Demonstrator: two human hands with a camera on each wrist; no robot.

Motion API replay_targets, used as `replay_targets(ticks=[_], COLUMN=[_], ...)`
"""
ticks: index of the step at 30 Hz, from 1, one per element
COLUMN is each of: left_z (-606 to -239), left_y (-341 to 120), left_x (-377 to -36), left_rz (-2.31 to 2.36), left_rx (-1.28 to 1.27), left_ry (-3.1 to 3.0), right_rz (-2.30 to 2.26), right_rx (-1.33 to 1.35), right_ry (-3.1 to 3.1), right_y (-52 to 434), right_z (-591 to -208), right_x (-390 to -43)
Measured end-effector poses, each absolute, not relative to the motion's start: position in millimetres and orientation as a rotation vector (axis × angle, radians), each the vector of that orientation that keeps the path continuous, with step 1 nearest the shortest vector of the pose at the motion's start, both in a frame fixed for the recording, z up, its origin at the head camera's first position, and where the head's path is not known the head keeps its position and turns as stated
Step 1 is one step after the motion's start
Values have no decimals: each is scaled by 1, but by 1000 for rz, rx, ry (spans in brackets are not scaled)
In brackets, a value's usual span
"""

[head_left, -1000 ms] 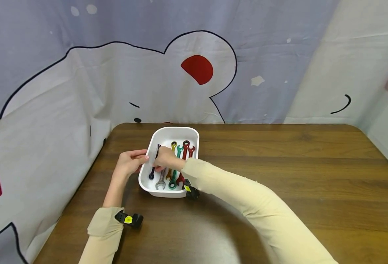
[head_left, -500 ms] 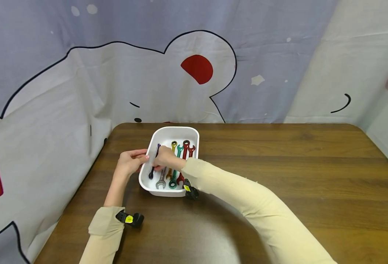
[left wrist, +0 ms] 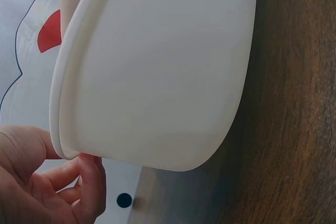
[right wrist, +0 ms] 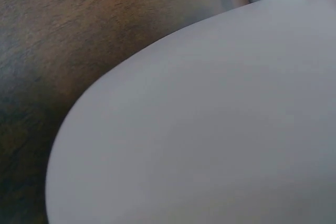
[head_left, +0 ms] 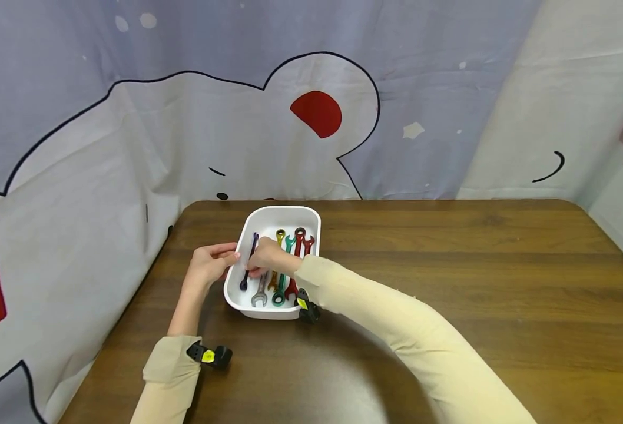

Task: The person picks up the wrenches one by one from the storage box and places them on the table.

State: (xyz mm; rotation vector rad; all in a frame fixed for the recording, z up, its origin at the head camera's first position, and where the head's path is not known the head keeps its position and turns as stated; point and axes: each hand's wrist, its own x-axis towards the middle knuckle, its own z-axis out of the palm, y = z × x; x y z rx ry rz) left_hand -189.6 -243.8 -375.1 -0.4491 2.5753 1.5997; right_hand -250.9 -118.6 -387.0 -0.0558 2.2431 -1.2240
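A white tray (head_left: 255,220) stands near the table's left back corner. In it several wrenches lie side by side: dark purple (head_left: 245,281), silver (head_left: 259,294), gold (head_left: 279,237), green (head_left: 279,293) and red (head_left: 298,242). My left hand (head_left: 212,263) grips the tray's left rim, thumb on top. In the left wrist view its fingers (left wrist: 86,182) curl under the tray's rim (left wrist: 68,103). My right hand (head_left: 265,257) reaches into the tray, fingers curled down and pinching the dark purple wrench's shaft. It hides the middles of the silver and gold wrenches.
The brown wooden table (head_left: 449,282) stretches wide to the right and toward me. A printed cloth backdrop (head_left: 131,147) hangs close behind and to the left of the table. The right wrist view shows only the tray's outer wall (right wrist: 210,129) and some tabletop (right wrist: 79,24).
Both hands and the wrenches stay where they were. Only the head view has shifted slightly.
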Motion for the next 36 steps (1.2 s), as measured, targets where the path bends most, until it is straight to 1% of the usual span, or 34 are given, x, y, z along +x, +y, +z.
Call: replay_targets(ticks=[6, 36], left_z=[-376, -374], left_y=[-243, -244], left_x=[-190, -189], left_rz=[1598, 1533], left_rx=[-462, -476], left_ry=[2570, 2596], right_rz=[-1297, -1436], right_rx=[-31, -78], right_ry=[2197, 2145], right_y=[-116, -115], right_z=[-388, -387], right_x=[-247, -240])
